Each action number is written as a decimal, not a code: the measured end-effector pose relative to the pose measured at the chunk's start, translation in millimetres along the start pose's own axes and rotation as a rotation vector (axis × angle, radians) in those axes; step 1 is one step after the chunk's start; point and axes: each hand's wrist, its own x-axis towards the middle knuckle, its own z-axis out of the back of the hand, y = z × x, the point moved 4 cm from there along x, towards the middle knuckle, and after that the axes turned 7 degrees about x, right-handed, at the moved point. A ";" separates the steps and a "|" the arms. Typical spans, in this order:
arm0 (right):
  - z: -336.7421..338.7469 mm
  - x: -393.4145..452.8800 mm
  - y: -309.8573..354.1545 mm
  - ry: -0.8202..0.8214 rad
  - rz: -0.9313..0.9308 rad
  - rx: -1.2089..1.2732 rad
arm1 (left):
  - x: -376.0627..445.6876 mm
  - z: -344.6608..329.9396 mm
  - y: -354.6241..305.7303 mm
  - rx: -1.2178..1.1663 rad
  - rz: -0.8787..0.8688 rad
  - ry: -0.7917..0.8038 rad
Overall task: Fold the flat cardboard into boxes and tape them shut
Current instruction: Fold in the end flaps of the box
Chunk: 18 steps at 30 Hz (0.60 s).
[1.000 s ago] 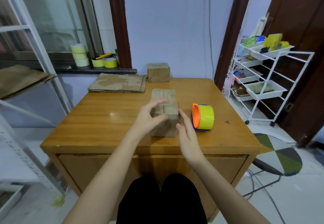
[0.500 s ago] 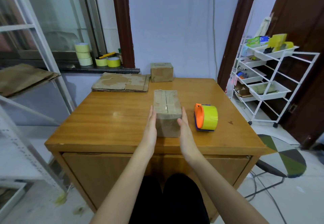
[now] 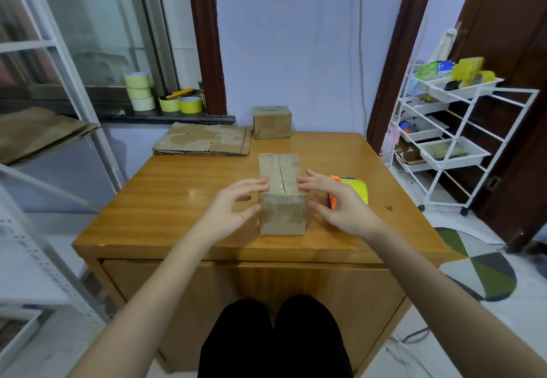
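A small folded cardboard box (image 3: 282, 214) stands near the front middle of the wooden table (image 3: 177, 203), its top flaps meeting in a centre seam with clear tape over the near end. My left hand (image 3: 236, 206) touches its top left edge with spread fingertips, thumb by the left front corner. My right hand (image 3: 334, 200) mirrors it on the top right edge. An orange dispenser with yellow tape (image 3: 356, 194) sits just right of the box, partly hidden behind my right hand. Flat cardboard sheets (image 3: 204, 143) lie stacked at the back left.
Another taped box (image 3: 272, 121) stands at the table's back edge by the wall. Tape rolls (image 3: 139, 91) sit on the window sill. A white wire trolley (image 3: 444, 128) stands to the right, and a shelf with more cardboard (image 3: 35, 131) to the left.
My hands went from flat palms against the box's two sides to spread fingertips on its top edges. The box has stayed in place.
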 end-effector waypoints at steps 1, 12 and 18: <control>-0.3 2.2 0.0 -0.002 0.004 -0.001 | 1.8 0.4 0.6 -0.002 0.005 -0.013; -0.2 13.3 1.6 -0.085 0.012 -0.043 | 8.8 -4.0 -3.4 -0.099 0.043 -0.196; 1.9 14.9 1.3 -0.058 -0.010 -0.003 | 10.5 -0.1 -0.5 -0.059 0.004 -0.135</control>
